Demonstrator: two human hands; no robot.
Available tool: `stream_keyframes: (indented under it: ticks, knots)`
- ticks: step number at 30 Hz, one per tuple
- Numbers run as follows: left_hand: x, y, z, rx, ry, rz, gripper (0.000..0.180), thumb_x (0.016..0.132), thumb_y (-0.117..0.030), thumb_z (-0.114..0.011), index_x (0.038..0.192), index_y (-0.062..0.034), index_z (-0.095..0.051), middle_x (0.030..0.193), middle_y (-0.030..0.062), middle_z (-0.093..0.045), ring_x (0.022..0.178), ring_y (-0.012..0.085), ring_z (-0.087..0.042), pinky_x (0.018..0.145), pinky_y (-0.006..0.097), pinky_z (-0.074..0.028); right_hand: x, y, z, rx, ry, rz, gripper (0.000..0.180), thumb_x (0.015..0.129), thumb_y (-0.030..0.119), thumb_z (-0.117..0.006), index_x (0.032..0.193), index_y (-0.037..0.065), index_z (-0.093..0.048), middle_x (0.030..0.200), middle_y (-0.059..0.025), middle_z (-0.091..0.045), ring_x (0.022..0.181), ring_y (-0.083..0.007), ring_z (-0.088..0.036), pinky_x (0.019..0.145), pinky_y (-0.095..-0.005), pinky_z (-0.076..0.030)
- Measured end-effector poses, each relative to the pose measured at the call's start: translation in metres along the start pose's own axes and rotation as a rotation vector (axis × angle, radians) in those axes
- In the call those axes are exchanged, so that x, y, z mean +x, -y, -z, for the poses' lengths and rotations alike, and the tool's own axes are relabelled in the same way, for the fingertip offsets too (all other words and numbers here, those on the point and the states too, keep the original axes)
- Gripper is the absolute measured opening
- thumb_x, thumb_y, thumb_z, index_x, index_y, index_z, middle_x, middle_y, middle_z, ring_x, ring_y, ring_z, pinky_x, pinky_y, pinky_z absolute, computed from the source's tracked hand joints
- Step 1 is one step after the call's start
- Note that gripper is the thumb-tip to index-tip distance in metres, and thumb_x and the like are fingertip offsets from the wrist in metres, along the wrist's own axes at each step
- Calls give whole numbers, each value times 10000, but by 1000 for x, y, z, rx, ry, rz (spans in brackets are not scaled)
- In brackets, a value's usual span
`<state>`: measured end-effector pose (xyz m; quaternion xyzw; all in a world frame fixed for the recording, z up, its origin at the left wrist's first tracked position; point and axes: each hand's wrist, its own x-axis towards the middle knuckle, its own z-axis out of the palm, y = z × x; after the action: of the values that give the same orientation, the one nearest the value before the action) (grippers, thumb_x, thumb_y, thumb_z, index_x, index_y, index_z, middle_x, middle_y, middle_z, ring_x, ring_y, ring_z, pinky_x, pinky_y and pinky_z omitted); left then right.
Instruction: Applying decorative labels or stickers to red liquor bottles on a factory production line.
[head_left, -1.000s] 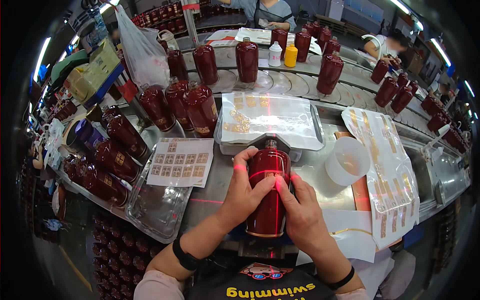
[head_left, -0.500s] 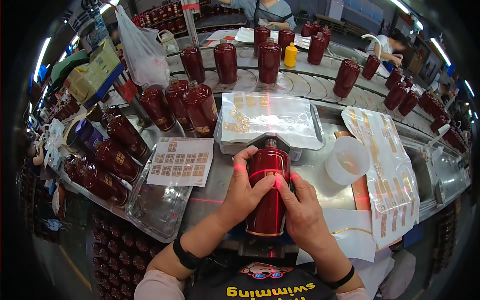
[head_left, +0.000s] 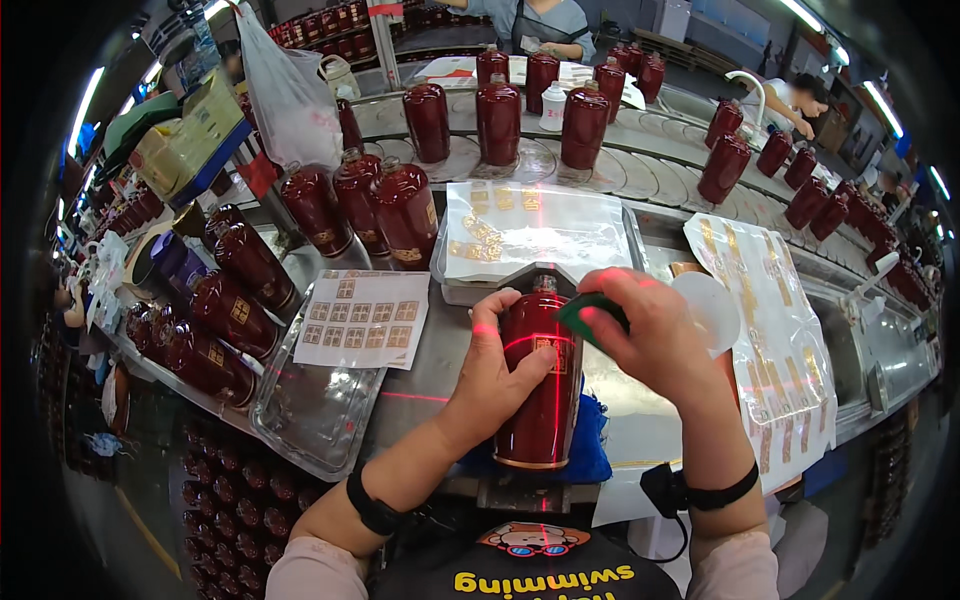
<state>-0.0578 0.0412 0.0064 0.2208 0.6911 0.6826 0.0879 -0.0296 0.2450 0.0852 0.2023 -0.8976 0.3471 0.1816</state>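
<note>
A dark red glossy bottle [head_left: 535, 425] lies tilted in front of me, its neck pointing away against a dark angular rest. My left hand [head_left: 480, 375] is closed round its left side, the thumb pressing beside a square gold label [head_left: 550, 359]. Above the bottle's right shoulder, my right hand [head_left: 655, 325] pinches a flat dark green piece [head_left: 597, 318], whose exact kind I cannot make out. A crumpled blue cloth [head_left: 593, 440] shows beside the bottle's lower right side.
Left lie a sheet of gold labels [head_left: 360, 320] and a metal tray [head_left: 315, 420], with several red bottles [head_left: 405, 215] beyond. Behind the bottle is another label sheet [head_left: 535, 235]. Right stand a white tub [head_left: 708, 305] and long gold strips on film [head_left: 765, 340]. Bottles ride a conveyor [head_left: 640, 170] beyond.
My right hand has left the label, moved up and right, and now holds the green piece. The blue cloth has come into view. Bottles on the conveyor's near lane have shifted right.
</note>
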Motion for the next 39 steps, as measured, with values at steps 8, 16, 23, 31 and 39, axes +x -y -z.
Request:
stream_keyframes:
  ticks: [8, 16, 23, 31, 39]
  knots:
    - [-9, 1, 10, -262, 7, -10, 658, 989, -245, -624, 1473, -7, -246, 1380, 149, -449, 1279, 210, -449, 1094, 338, -352, 0, 2, -17, -368, -132, 240, 178, 822, 126, -696, 979, 83, -625, 906, -92, -634, 856, -298, -622, 788, -440, -466]
    - [-24, -9, 29, 497, -20, -541, 483, 1011, -313, -540, 1385, -14, -478, 1353, 150, -599, 1313, 326, -468, 1179, 507, -220, -42, -19, -30, 345, -260, -372, 220, 876, 197, -741, 978, 22, -656, 851, -90, -656, 759, -192, -617, 702, -328, -486]
    - [-25, 3, 35, 653, 29, -630, 481, 1007, -335, -549, 1369, -18, -541, 1350, 104, -633, 1274, 338, -512, 1193, 534, -198, -39, -30, -43, 216, -374, -283, 221, 841, 153, -769, 1010, 55, -666, 827, -77, -623, 717, -216, -613, 662, -340, -492]
    - [-32, 14, 37, 456, -92, -380, 499, 1001, -320, -554, 1366, 14, -492, 1297, 185, -596, 1256, 362, -513, 1180, 502, -243, -35, 22, -31, 260, 10, 122, 188, 814, 162, -788, 959, 100, -685, 816, -18, -594, 793, -193, -622, 730, -355, -476]
    - [-12, 8, -1, 55, -111, -75, 623, 959, -262, -668, 1406, 35, -352, 1362, 192, -466, 1291, 268, -438, 1122, 401, -326, -49, -9, -59, 895, -349, -583, 220, 968, 232, -695, 1009, 23, -645, 830, 5, -649, 725, -49, -576, 619, -218, -479]
